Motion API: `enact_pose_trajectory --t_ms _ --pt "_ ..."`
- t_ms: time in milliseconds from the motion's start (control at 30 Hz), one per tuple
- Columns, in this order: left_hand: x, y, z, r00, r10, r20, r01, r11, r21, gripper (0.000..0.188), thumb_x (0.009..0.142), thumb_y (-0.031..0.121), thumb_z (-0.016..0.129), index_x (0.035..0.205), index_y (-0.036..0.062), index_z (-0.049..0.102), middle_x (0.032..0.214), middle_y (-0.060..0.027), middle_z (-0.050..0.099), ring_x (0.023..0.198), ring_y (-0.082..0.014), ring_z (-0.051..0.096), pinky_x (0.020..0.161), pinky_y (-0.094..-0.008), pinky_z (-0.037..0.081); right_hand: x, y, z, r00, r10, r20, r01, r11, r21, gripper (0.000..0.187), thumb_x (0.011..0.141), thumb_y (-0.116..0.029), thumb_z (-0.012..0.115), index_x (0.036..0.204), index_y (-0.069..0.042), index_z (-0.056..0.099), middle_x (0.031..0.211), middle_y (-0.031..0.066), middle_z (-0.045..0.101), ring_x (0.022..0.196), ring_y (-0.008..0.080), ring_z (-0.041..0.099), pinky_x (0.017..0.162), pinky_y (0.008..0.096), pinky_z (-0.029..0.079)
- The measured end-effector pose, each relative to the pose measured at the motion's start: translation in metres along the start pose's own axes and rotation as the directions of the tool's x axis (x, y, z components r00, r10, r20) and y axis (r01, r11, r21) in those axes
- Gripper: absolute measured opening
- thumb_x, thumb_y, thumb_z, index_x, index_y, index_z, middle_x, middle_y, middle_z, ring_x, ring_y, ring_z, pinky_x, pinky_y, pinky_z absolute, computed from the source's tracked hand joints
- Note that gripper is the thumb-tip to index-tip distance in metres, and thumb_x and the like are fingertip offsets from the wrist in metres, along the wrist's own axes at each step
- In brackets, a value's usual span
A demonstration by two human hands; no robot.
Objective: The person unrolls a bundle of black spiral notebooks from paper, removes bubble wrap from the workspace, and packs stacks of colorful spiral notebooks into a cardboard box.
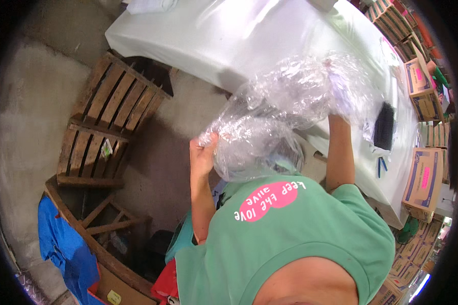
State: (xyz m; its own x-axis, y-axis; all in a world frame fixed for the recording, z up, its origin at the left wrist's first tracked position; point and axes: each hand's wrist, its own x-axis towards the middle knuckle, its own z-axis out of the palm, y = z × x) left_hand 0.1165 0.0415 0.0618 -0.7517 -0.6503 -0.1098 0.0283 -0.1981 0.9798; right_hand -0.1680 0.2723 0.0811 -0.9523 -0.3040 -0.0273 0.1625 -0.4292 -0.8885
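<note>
A large, clear plastic bag (262, 140) stretches between my two hands, crumpled and shiny, over the table's near edge and against my green shirt. My left hand (203, 156) pinches its left edge, thumb against the film. My right forearm reaches up over the table, and the hand (339, 99) disappears behind or inside the bunched plastic; glare hides its fingers. Something pale purple shows through the film there. Just right of the plastic, on the white-covered table (208, 38), lie a black bristly or studded pad (384, 126) and a small blue-handled tool (381, 166).
Slatted wooden pallets or crates (102, 112) stand on the concrete floor at left. Below them, a blue cloth (68, 244) hangs over a wooden frame near an open cardboard box (119, 290). Cardboard cartons (423, 178) line the right side beyond the table.
</note>
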Motion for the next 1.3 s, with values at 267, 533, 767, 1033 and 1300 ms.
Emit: enact_pose_trajectory --t_ms 267,533,767,1033,1300 --pt "0.027 -0.017 0.015 0.975 0.140 0.171 -0.097 0.966 -0.239 0.034 0.087 0.034 0.059 0.079 0.0016 0.064 0.066 0.0028 0.058 0.060 -0.0065 0.050 0.054 -0.0228 0.039 0.072 -0.021 -0.066 0.912 -0.095 -0.399 0.121 0.992 0.040 0.033 0.086 -0.024 0.052 0.110 -0.002 0.052 0.105 0.0117 0.058 0.083 0.0164 0.057 0.067 0.0291 0.049" --pt "0.058 -0.004 0.075 0.994 0.103 0.031 -0.086 0.935 -0.345 0.035 0.091 0.034 0.054 0.068 0.0078 0.057 0.064 0.0055 0.051 0.058 -0.0030 0.041 0.051 -0.0212 0.033 0.008 -0.105 0.005 0.920 -0.390 0.044 0.392 0.905 -0.166 0.028 0.082 -0.017 0.057 0.108 -0.006 0.055 0.110 0.0130 0.058 0.081 0.0164 0.059 0.062 0.0271 0.051" --pt "0.051 0.029 0.092 0.977 0.214 0.022 -0.200 0.943 -0.266 0.027 0.081 0.024 0.069 0.066 0.0065 0.055 0.066 0.0066 0.050 0.060 -0.0031 0.038 0.052 -0.0217 0.031 -0.071 -0.027 0.123 0.596 -0.043 0.802 0.776 0.284 -0.562 0.038 0.071 -0.003 0.067 0.108 -0.009 0.060 0.100 0.0053 0.064 0.072 0.0125 0.062 0.063 0.0270 0.048" --pt "0.049 0.025 0.061 0.973 0.216 0.082 -0.211 0.976 -0.059 0.032 0.078 0.013 0.072 0.058 0.0075 0.047 0.057 0.0095 0.041 0.054 -0.0013 0.030 0.047 -0.0203 0.023 -0.007 -0.025 0.102 0.740 0.151 0.655 0.132 0.923 -0.362 0.021 0.075 -0.004 0.067 0.096 -0.002 0.067 0.087 0.0056 0.067 0.067 0.0073 0.060 0.060 0.0208 0.048" --pt "0.048 0.040 0.051 0.973 0.229 -0.015 -0.229 0.963 -0.139 0.040 0.081 0.015 0.069 0.054 0.0088 0.041 0.056 0.0093 0.035 0.054 -0.0016 0.026 0.047 -0.0207 0.020 0.023 -0.029 0.074 0.926 0.020 0.377 0.174 0.863 -0.474 0.024 0.076 -0.005 0.065 0.100 -0.002 0.066 0.092 0.0057 0.067 0.078 0.0108 0.062 0.071 0.0240 0.050"
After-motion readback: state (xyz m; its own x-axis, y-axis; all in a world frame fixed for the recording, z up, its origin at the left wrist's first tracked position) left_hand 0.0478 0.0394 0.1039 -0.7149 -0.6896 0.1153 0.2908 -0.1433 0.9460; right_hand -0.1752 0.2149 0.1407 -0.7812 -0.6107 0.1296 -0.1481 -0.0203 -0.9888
